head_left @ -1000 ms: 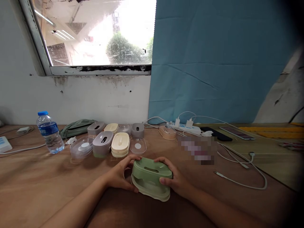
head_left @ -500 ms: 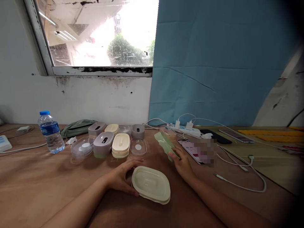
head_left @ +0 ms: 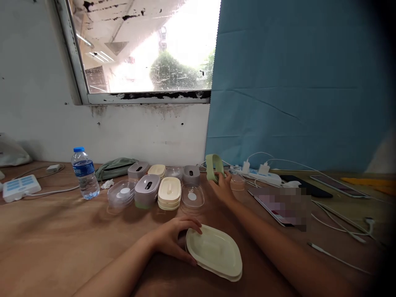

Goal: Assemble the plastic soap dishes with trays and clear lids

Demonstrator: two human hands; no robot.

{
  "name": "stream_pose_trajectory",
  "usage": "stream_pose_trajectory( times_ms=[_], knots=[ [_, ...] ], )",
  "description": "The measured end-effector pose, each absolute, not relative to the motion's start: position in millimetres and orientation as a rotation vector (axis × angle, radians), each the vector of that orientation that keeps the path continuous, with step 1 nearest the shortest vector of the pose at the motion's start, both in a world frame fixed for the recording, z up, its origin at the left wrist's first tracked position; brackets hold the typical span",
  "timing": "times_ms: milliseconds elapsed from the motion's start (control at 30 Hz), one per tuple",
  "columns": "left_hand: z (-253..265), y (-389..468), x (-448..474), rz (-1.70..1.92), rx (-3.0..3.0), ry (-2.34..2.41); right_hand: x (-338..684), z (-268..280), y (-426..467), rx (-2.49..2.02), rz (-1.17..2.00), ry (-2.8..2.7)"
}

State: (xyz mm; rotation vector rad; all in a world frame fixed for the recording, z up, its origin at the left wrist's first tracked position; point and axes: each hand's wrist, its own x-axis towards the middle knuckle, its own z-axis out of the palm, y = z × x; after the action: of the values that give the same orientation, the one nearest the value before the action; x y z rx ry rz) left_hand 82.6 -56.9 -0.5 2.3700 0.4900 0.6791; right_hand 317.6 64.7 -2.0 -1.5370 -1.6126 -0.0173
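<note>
My left hand (head_left: 173, 243) grips the left end of pale yellow-green oval lids (head_left: 216, 252), which look stacked and tilt over the near table. Its thumb is at the near edge and a finger lies on top. Farther off, my right hand (head_left: 224, 185) holds a green oval band (head_left: 210, 167) upright, with the thumb and fingers closed on its lower right part. Part of that band is behind the fingers. Close by on the right is a pinkish container (head_left: 237, 182). Left of it, a clear lid (head_left: 193, 196) with a white round spot lies flat.
Cream lids (head_left: 169, 192) are stacked beside a mauve container (head_left: 147, 187). A clear container (head_left: 121, 192) and a water bottle (head_left: 84, 173) stand to the left. On the right lie a power strip (head_left: 269, 176), a phone (head_left: 272, 206) and white cables (head_left: 337, 255).
My right hand has moved away from me with the green band, which has turned upright. My left hand keeps hold of the pale lids. The view has swung slightly left.
</note>
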Motion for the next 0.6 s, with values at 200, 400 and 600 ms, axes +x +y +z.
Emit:
stream_pose_trajectory(
  times_ms=[200,400,600],
  knots=[
    [-2,-56,83,0.711,2.384,0.463,291,29,100,-1.627,-0.116,-1.82],
    [-5,-55,83,0.736,2.391,0.443,268,44,124,-1.756,-0.14,-2.032],
    [-10,-53,83,0.716,2.396,0.463,257,36,126,-1.851,-0.173,-2.157]
  ],
)
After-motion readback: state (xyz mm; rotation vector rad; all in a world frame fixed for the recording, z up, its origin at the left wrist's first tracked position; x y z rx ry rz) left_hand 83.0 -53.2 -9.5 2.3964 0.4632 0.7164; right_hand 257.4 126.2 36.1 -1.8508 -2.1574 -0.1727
